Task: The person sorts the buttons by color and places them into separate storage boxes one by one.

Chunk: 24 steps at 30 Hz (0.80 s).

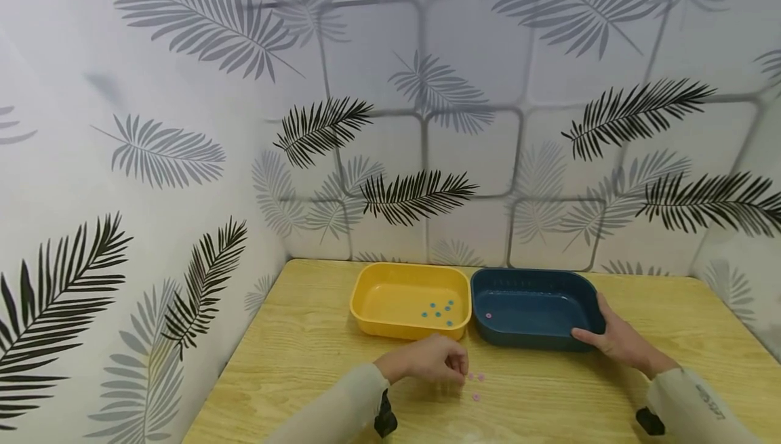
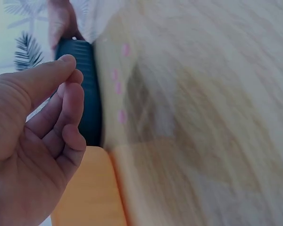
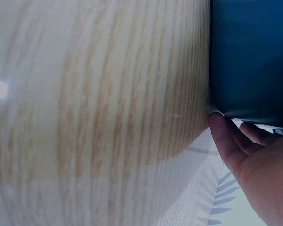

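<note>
pink round pieces (image 1: 476, 397) lie by curled left fingers (image 2: 73, 100), hold unclear; right fingers (image 1: 606, 308) grip a blue tray (image 1: 527, 339).

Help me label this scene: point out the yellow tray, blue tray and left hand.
Yellow tray (image 1: 390, 300), head view, inside floor.
Blue tray (image 1: 529, 312), head view, inside floor.
Left hand (image 1: 426, 360), head view, back of hand.

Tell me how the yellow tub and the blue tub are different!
The yellow tub is bright; the blue tub is dark. The yellow tub holds six little blue pieces; the blue tub holds one pink piece. The right hand touches the blue tub; the left hand is near the yellow tub. Both are open-topped with rounded corners, side by side on the table.
</note>
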Tool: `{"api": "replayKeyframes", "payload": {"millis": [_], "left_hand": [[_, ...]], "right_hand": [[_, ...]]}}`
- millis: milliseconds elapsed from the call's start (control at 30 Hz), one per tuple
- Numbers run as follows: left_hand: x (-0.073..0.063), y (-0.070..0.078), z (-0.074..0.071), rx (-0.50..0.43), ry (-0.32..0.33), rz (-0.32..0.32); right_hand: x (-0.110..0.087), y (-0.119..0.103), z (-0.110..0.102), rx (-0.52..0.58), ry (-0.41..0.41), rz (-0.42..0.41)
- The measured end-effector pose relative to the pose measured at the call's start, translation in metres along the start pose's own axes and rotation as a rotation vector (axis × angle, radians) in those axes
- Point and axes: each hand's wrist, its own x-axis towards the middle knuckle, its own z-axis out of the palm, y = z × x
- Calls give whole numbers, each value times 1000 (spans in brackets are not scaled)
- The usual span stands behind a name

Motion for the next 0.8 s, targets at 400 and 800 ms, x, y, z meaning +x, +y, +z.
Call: {"api": "replayKeyframes", "payload": {"millis": [400,800], "left_hand": [[4,20,-14,-143,74,-3],[12,30,-23,-79,169,33]], "right_hand": [[0,1,1,-1,14,-13],[0,1,1,14,6,-5]]}}
